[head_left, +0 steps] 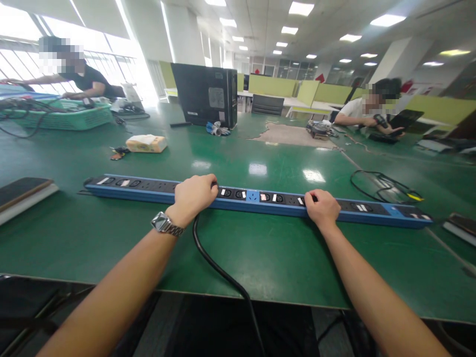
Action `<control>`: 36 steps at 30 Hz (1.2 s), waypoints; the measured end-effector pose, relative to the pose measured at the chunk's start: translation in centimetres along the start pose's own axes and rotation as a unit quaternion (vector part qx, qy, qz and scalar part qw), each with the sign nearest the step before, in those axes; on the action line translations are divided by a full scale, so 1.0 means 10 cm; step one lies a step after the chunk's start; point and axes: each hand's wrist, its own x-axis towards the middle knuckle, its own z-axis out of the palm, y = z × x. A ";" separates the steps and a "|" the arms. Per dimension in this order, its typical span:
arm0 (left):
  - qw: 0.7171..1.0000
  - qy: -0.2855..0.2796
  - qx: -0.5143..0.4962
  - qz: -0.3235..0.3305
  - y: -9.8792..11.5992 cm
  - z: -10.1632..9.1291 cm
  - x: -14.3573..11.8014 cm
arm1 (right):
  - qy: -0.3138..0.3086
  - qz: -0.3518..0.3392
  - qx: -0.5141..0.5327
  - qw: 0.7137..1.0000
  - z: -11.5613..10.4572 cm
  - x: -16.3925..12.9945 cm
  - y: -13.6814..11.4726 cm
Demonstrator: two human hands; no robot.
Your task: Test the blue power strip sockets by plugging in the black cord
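Note:
A long blue and black power strip (253,197) lies across the green table (267,248). My left hand (194,196), with a metal watch on the wrist, is closed over the strip left of its middle, on a black plug whose cable (219,267) runs back over the table's near edge. My right hand (322,207) rests on the strip further right, fingers curled on its top and front edge.
A tissue pack (146,143), a black computer case (205,94), a green basket (70,116) and loose black cables (379,186) lie on the table. Flat devices sit at the left edge (22,193) and right edge (461,225). Two other people sit at the far left and far right.

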 end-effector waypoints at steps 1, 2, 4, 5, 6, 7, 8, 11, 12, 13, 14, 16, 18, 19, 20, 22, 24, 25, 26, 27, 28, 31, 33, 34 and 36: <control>1.000 -0.005 -0.002 0.001 -0.01 -0.01 0.01 | 0.000 0.000 0.000 1.000 0.00 0.00 0.00; 1.000 -0.012 -0.007 0.001 -0.03 -0.02 0.03 | 0.001 -0.002 0.001 1.000 0.00 0.00 0.00; 0.999 -0.034 -0.025 -0.005 -0.08 -0.03 0.07 | 0.001 -0.003 0.004 1.000 0.02 0.00 0.01; 0.998 -0.046 -0.032 -0.006 -0.10 -0.04 0.08 | 0.000 -0.002 0.004 1.000 0.02 0.00 0.01; 0.998 -0.053 -0.036 -0.007 -0.11 -0.04 0.10 | 0.000 -0.001 0.005 1.000 0.03 0.01 0.02; 0.998 -0.057 -0.037 -0.006 -0.11 -0.04 0.11 | 0.000 0.000 0.005 1.000 0.03 0.01 0.02; 0.998 -0.057 -0.038 -0.003 -0.11 -0.03 0.12 | 0.001 0.001 0.005 1.000 0.03 0.01 0.02; 0.998 -0.046 -0.039 0.008 -0.08 0.02 0.16 | 0.001 0.001 0.005 1.000 0.03 0.01 0.01; 0.998 -0.047 -0.046 0.008 -0.08 0.04 0.18 | 0.001 0.000 0.004 1.000 0.03 0.01 0.01; 0.997 -0.053 -0.061 0.006 -0.09 0.07 0.21 | 0.002 0.000 0.004 1.000 0.02 0.01 0.01; 0.994 -0.063 -0.087 0.004 -0.10 0.09 0.23 | 0.003 0.000 0.004 1.000 0.02 0.01 0.01; 0.983 -0.084 -0.163 0.002 -0.14 0.13 0.27 | 0.003 0.002 0.004 1.000 0.02 0.01 0.01; 0.964 -0.075 -0.256 -0.006 -0.18 0.13 0.31 | 0.000 0.006 0.004 1.000 0.03 0.01 0.01; 0.950 -0.053 -0.307 -0.017 -0.18 0.12 0.32 | -0.001 0.007 0.004 1.000 0.03 0.01 0.00; 0.934 -0.018 -0.356 -0.031 -0.17 0.09 0.33 | 0.000 0.008 0.005 1.000 0.04 0.01 0.00; 0.892 0.082 -0.440 -0.061 -0.11 0.02 0.34 | 0.002 0.010 0.007 1.000 0.03 0.00 -0.01; 0.841 0.199 -0.495 -0.091 -0.02 -0.08 0.36 | -0.007 0.026 0.012 1.000 0.01 0.01 -0.01; 0.810 0.253 -0.517 -0.109 0.03 -0.12 0.36 | -0.018 0.039 0.019 0.999 -0.01 0.03 -0.01; 0.775 0.298 -0.540 -0.135 0.09 -0.15 0.36 | -0.034 0.053 0.029 0.998 -0.02 0.04 0.01; 0.737 0.332 -0.565 -0.162 0.16 -0.18 0.36 | -0.053 0.067 0.044 0.995 -0.03 0.07 0.02; 0.701 0.352 -0.590 -0.191 0.23 -0.19 0.36 | -0.072 0.079 0.062 0.992 -0.04 0.10 0.04; 0.634 0.352 -0.641 -0.252 0.45 -0.21 0.32 | -0.119 0.090 0.151 0.977 -0.08 0.20 0.07; 0.643 0.342 -0.639 -0.245 0.58 -0.21 0.30 | -0.116 0.093 0.236 0.960 -0.15 0.20 0.03; 0.665 0.339 -0.624 -0.229 0.64 -0.21 0.30 | -0.101 0.099 0.276 0.951 -0.22 0.16 -0.02; 0.736 0.315 -0.573 -0.174 0.70 -0.24 0.31 | -0.075 0.116 0.336 0.932 -0.45 -0.05 -0.16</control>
